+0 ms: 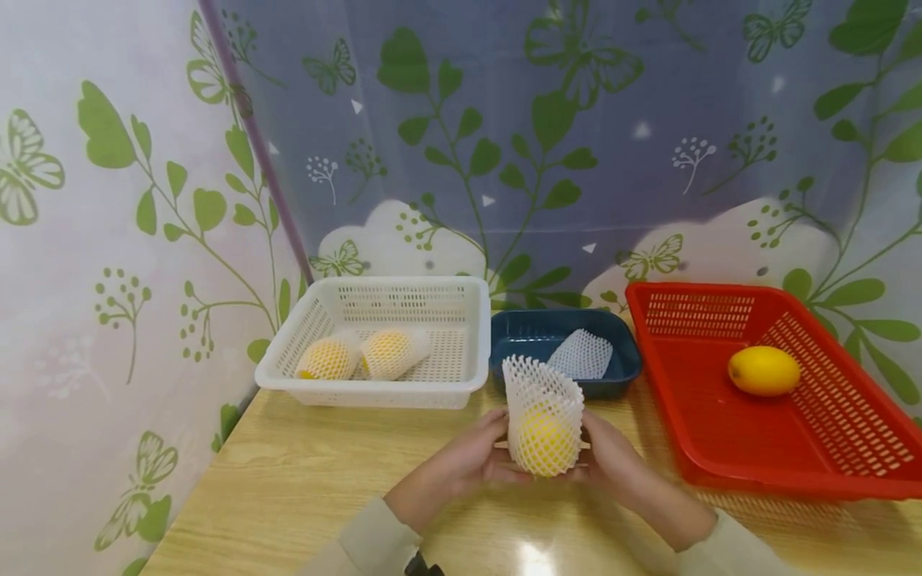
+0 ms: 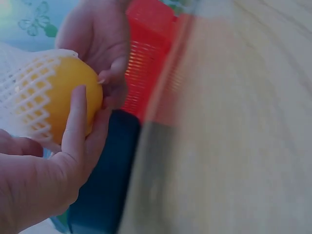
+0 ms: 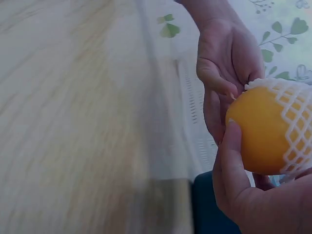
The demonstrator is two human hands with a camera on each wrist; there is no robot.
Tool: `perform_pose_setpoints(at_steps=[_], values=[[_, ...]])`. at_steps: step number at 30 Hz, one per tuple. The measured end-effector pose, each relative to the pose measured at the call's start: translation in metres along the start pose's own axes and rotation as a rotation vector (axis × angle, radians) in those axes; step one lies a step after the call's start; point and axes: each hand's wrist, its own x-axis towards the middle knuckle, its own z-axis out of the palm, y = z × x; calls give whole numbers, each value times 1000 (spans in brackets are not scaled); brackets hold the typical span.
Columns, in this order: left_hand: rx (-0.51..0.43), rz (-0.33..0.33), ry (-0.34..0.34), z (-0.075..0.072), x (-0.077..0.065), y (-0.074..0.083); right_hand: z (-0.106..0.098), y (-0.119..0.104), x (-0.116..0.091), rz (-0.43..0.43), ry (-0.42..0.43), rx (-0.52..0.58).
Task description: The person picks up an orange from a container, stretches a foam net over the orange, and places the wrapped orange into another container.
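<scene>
A yellow lemon-like fruit (image 1: 545,438) sits in a white foam net sleeve (image 1: 536,382), held up over the table in front of the blue tray. From the left side my left hand (image 1: 479,448) grips it, and my right hand (image 1: 607,450) grips it from the right. In the left wrist view, the bare rounded end of the fruit (image 2: 78,92) sticks out of the sleeve (image 2: 34,92). Fingers of both hands press on that bare end, as the right wrist view also shows on the fruit (image 3: 256,131).
At left, a white basket (image 1: 389,390) holds two net-wrapped yellow fruits (image 1: 389,354). The blue tray (image 1: 619,388) behind my hands contains white foam netting (image 1: 582,354). A red basket (image 1: 699,416) on the right holds one bare yellow fruit (image 1: 764,371). Patterned cloth hangs behind the wooden table (image 1: 288,480).
</scene>
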Motion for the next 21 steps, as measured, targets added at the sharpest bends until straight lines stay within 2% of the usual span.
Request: perform_pose_setpoints(at_steps=[3,8,13,21], values=[[-35,32,-6,4,-1,9,3,-7,1,-23,-19,33],[-93,70,-38,8,-4,22,6,-18,3,-48,-58,18],[-83,124,-63,10,-5,30,4,-29,4,-95,-111,3],[-89,193,-82,16,-4,43,1,-38,5,-218,-235,60]])
